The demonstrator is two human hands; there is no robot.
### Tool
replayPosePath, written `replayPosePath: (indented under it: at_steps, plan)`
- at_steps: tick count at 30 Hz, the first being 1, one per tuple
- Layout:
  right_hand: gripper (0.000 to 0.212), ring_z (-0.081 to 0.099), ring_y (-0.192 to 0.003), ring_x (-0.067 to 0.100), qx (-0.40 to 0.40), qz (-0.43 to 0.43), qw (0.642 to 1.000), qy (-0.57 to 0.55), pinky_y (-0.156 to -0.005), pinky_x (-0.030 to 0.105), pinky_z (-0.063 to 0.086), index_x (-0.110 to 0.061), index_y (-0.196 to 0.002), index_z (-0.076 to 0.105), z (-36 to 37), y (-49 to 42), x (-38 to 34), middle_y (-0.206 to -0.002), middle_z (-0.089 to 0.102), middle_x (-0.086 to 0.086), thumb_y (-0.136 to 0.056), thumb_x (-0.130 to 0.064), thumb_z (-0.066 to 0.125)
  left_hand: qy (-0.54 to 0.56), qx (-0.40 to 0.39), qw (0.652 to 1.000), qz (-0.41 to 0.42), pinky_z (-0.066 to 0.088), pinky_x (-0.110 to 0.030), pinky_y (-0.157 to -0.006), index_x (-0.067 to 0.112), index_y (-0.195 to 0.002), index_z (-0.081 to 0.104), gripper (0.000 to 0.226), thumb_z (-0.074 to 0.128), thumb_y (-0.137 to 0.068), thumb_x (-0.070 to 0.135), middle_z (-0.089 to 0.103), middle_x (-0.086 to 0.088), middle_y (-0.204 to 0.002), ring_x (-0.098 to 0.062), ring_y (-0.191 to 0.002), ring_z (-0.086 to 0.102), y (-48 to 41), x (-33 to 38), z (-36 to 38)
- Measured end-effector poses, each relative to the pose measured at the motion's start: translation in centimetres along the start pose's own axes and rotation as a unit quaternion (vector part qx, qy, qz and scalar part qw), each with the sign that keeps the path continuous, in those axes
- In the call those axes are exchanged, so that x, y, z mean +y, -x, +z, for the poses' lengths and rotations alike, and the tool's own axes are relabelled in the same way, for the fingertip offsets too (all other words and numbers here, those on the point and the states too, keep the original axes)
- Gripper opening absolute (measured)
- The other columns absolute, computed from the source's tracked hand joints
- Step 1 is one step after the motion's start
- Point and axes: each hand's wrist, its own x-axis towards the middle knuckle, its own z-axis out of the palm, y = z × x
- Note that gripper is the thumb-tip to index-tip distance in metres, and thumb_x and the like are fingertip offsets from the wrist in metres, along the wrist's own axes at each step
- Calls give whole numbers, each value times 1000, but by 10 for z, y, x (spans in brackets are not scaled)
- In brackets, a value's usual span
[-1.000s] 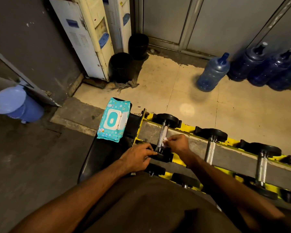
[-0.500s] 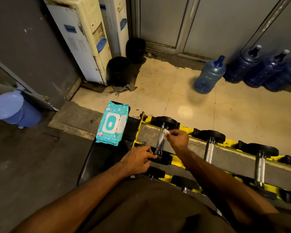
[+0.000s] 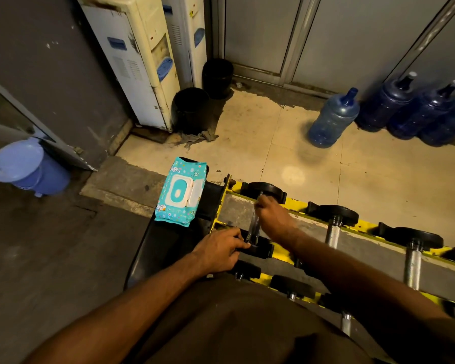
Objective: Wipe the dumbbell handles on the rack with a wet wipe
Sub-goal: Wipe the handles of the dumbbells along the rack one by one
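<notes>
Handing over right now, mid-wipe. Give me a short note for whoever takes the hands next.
Left hand: grips the near end of the leftmost dumbbell, steadying it on the yellow rack.
Right hand: curled round that dumbbell's handle near its far end; the wipe is hidden under the fingers.
Wet wipe pack: on the black bench left of the rack.
Done: leftmost handle under way.
Left: the second dumbbell, the third dumbbell and those further right.

Print on the wipes pack [image 3: 180, 193] seems unreadably blurred.
</notes>
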Motion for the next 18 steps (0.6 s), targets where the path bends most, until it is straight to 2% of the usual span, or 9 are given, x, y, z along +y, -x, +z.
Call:
replayPosePath:
  at_steps: [2,4,7,9,13,14,16,18]
  plan:
    - [31,45,-119,26,-67,-95,993,29,-93,36,50,-5,-120,63,0,3,-7,-128,49,11,-93,-21,64,-2,0,1000,-3,48,-34,-95,27,-134,63,38,56,-97,24,56,4,-119,-13,-108,54,-1,-1,-1]
    - [33,42,-123,27,-85,-122,987,68,-95,36,48,-6,-123,63,-7,1,-5,-131,47,11,-93,-21,64,0,1,1000,-2,48,-34,-95,28,-134,63,38,55,-97,24,56,4,-118,-12,-107,54,-1,-2,-1]
    - [37,43,-124,29,-73,-12,993,97,-97,36,49,-3,-125,61,-20,-13,-7,-137,45,15,-91,-15,67,4,6,1000,-2,49,-34,-95,27,-135,62,39,56,-97,23,56,4,-119,-12,-109,53,0,-1,2]
    - [39,42,-126,31,-108,8,988,107,-99,39,49,-3,-124,63,-26,-22,-15,-138,45,15,-88,-18,70,4,10,1000,-1,49,-35,-96,26,-135,62,40,56,-96,23,55,3,-122,-14,-113,54,1,0,3]
    - [29,48,-117,28,-215,-148,956,137,-97,40,48,-9,-118,65,-19,-26,-30,-123,56,11,-91,-19,66,-7,9,1000,2,50,-38,-95,24,-129,67,37,57,-94,23,54,2,-124,-17,-113,54,2,-1,5]
    - [26,51,-113,26,-228,-159,953,124,-94,39,48,-9,-115,65,-19,-26,-31,-118,59,10,-91,-19,65,-12,8,1000,4,51,-39,-93,24,-126,68,35,57,-93,24,54,1,-123,-17,-111,54,2,-1,5]
    - [20,55,-108,26,-219,-129,964,73,-90,37,49,-8,-110,67,-23,-30,-26,-112,61,11,-92,-16,63,-15,12,1000,7,52,-40,-92,23,-125,68,35,57,-92,24,54,1,-122,-17,-111,55,2,-1,6]
    - [21,56,-108,28,-150,-56,986,41,-89,36,50,-7,-110,68,-24,-34,-17,-114,59,11,-90,-11,66,-3,11,1000,0,51,-38,-96,25,-132,65,39,57,-93,23,54,3,-125,-15,-115,54,4,-2,7]
